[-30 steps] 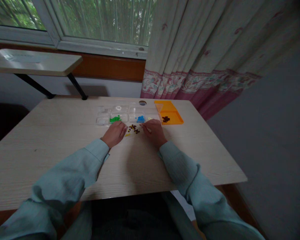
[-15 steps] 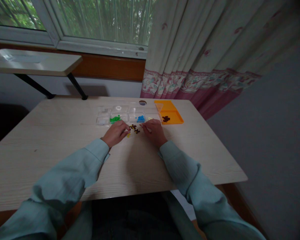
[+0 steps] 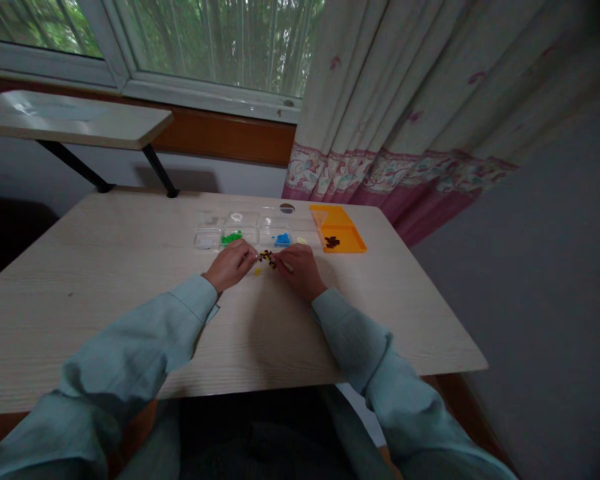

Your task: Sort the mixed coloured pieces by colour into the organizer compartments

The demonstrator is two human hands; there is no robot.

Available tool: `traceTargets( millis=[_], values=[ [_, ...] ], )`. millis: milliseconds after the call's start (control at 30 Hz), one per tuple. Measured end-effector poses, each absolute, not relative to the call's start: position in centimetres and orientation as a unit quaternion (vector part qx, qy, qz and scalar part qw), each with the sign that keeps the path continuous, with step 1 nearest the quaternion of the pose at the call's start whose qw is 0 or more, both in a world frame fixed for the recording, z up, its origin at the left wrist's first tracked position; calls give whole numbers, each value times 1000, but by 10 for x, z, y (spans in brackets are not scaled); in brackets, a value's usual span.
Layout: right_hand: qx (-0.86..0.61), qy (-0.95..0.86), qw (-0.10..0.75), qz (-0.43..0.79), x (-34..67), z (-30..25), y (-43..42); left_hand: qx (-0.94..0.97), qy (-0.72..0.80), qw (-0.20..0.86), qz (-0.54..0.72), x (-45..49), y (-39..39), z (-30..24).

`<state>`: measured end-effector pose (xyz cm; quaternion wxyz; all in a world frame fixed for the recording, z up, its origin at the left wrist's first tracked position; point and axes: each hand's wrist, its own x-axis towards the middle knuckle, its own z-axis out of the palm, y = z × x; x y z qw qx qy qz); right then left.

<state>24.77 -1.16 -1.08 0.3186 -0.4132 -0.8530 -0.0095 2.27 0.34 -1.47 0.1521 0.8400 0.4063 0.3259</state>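
Between my two hands is a small linked cluster of dark brown and yellow plastic pieces. My left hand is closed, with thumb and fingertips pinched at the cluster's left edge. My right hand is also closed in a pinch, its fingertips touching the right side of the cluster; whatever they hold is too small to make out. Close below the left fingertips, a loose yellow piece lies on the table.
A clear compartment tray behind my hands holds green pieces, blue pieces and pale pieces. To its right, an orange case contains dark brown pieces. A raised shelf stands at the table's back left.
My right hand has moved left, bringing its fingertips from beside the cluster to its right side. The left hand stays at the cluster's left edge. The view has shifted slightly.
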Motion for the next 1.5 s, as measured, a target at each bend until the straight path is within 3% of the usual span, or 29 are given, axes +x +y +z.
traceTargets(
  millis=[267, 767, 1167, 1500],
  values=[
    [-421, -838, 346, -26, 232, -10, -20, 773, 416, 253, 406, 39, -3, -10],
    [-423, -844, 329, -16, 227, -2, -28, 788, 404, 243, 397, 42, -5, -13],
    [-528, -757, 383, -53, 289, -3, 5, 891, 348, 145, 253, 8, 2, -12],
    [-662, -651, 362, -79, 355, -8, 24, 863, 415, 81, 276, 20, -2, -14]
  ],
)
